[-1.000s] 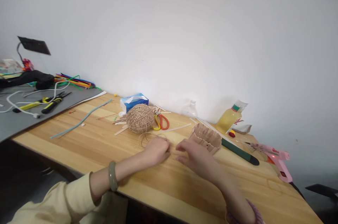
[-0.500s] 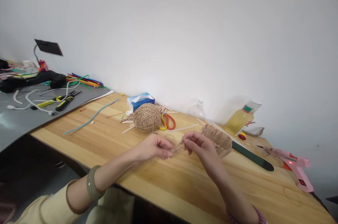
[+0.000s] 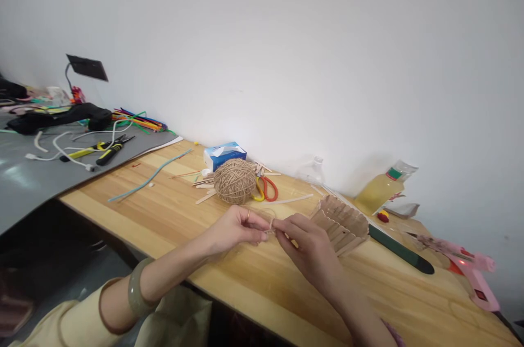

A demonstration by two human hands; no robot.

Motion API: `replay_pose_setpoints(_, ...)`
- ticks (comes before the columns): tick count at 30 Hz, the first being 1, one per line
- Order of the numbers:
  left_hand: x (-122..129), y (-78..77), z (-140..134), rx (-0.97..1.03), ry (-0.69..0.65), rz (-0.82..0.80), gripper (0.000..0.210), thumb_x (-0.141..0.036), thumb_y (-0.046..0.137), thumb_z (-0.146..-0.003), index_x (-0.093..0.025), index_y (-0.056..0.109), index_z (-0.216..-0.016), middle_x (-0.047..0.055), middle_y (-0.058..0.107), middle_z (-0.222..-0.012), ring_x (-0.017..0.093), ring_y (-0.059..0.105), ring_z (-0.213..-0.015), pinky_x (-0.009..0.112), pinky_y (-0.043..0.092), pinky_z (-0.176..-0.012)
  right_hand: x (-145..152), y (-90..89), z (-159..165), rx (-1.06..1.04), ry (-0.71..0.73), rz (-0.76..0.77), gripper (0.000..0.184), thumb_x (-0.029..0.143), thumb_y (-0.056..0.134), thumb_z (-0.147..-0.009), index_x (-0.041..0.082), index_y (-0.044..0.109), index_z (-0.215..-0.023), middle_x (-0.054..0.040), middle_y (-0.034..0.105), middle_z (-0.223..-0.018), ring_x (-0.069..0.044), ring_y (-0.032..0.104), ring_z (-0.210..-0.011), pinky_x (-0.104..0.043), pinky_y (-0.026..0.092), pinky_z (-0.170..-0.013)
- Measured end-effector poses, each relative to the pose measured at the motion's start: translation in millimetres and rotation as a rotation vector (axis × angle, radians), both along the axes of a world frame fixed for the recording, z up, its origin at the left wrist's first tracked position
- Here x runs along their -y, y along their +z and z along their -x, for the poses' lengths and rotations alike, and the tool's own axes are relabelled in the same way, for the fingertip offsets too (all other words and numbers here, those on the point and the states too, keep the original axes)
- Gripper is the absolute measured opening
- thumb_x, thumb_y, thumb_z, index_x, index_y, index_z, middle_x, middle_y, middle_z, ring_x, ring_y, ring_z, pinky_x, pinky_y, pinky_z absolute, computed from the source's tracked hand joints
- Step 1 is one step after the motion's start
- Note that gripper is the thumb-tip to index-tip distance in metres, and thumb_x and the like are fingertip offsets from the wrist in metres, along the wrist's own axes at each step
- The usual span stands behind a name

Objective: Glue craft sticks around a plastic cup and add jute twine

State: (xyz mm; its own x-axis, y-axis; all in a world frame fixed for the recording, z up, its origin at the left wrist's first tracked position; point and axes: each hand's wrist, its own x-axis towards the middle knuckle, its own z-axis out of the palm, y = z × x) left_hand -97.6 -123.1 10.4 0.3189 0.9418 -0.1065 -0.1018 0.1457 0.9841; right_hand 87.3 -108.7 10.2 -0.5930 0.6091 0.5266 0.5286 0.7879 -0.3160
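My left hand (image 3: 241, 228) pinches a thin strand of twine (image 3: 271, 225) between thumb and fingertips, low over the wooden table. Meeting it fingertip to fingertip, my right hand (image 3: 303, 240) is closed on the same twine, which makes a small loop or knot there, too fine to make out fully. Just beyond the hands sits a ball of brown twine (image 3: 234, 181). Scissors (image 3: 270, 189) with red and yellow handles lie beside the ball. A small basket of wooden craft sticks (image 3: 341, 224) stands behind my right hand.
At right are a pink hot glue gun (image 3: 470, 268), a dark green strip (image 3: 401, 249) and a tilted bottle of yellow liquid (image 3: 376, 191). A blue tissue box (image 3: 225, 156) is behind the ball. Pliers (image 3: 112, 150) and white cables lie on a grey mat (image 3: 24, 172) at left.
My right hand has come in toward my left, so the fingertips now almost touch around the twine. The whole view has shifted slightly.
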Motion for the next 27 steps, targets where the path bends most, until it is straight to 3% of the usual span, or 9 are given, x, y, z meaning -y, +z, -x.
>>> replay_pose_setpoints(4,3,3.3,0,-0.072,0.032,-0.056,0.014,-0.025,0.073,-0.057,-0.014,0.072,-0.065,0.001,0.065,-0.062,0.011,0.049,-0.059,0.023,0.037,-0.060,-1,7.2,2,-0.195,0.000,0.162,0.014,0.021,0.054,-0.082,0.023,0.067,-0.077,-0.0052,0.063,-0.083,-0.017,0.057,-0.076,-0.028,0.043,-0.063)
replay_pose_setpoints(7,3,3.0,0,-0.091,0.097,-0.044,0.017,-0.026,0.074,-0.054,-0.013,0.070,-0.064,0.000,0.063,-0.059,0.011,0.048,-0.057,0.024,0.037,-0.058,-6,9.5,0,-0.568,-0.024,0.504,0.012,0.025,0.061,-0.077,0.021,0.064,-0.066,-0.0032,0.060,-0.081,-0.013,0.052,-0.066,-0.024,0.039,-0.056)
replay_pose_setpoints(10,0,0.7,0,-0.102,0.136,-0.004,0.019,-0.023,0.074,-0.052,-0.012,0.068,-0.066,-0.001,0.060,-0.056,0.010,0.047,-0.055,0.023,0.035,-0.056,-13,7.9,0,-0.944,-0.047,0.813,0.015,0.033,0.063,-0.075,0.019,0.062,-0.070,0.0002,0.057,-0.069,-0.009,0.041,-0.053,-0.021,0.033,-0.047)
replay_pose_setpoints(15,-5,-6.2,-3,-0.154,0.154,-0.032,0.016,-0.022,0.071,-0.055,-0.012,0.063,-0.065,-0.003,0.055,-0.055,0.010,0.045,-0.053,0.023,0.033,-0.055,-23,4.4,9,-1.189,0.067,1.149,0.027,0.036,0.072,-0.064,0.018,0.052,-0.067,0.0003,0.057,-0.070,-0.006,0.041,-0.051,-0.016,0.033,-0.042)
replay_pose_setpoints(21,-3,-19.2,-3,-0.225,0.134,-0.131,0.014,-0.025,0.066,-0.062,-0.013,0.061,-0.066,-0.002,0.056,-0.059,0.011,0.046,-0.057,0.023,0.033,-0.057,-36,-3.7,12,-1.266,0.089,1.184,0.032,0.028,0.072,-0.061,0.020,0.041,-0.065,0.0105,0.030,-0.050,-0.003,0.025,-0.039,-0.012,0.024,-0.034)
replay_pose_setpoints(27,-4,-25.1,5,-0.191,0.072,-0.118,0.019,-0.029,0.068,-0.063,-0.013,0.057,-0.067,-0.003,0.054,-0.058,0.009,0.046,-0.054,0.023,0.034,-0.055,-36,-3.1,10,-1.261,0.115,1.182,0.030,0.023,0.072,-0.060,0.020,0.042,-0.065,0.0106,0.031,-0.051,-0.003,0.024,-0.038,-0.012,0.022,-0.034)
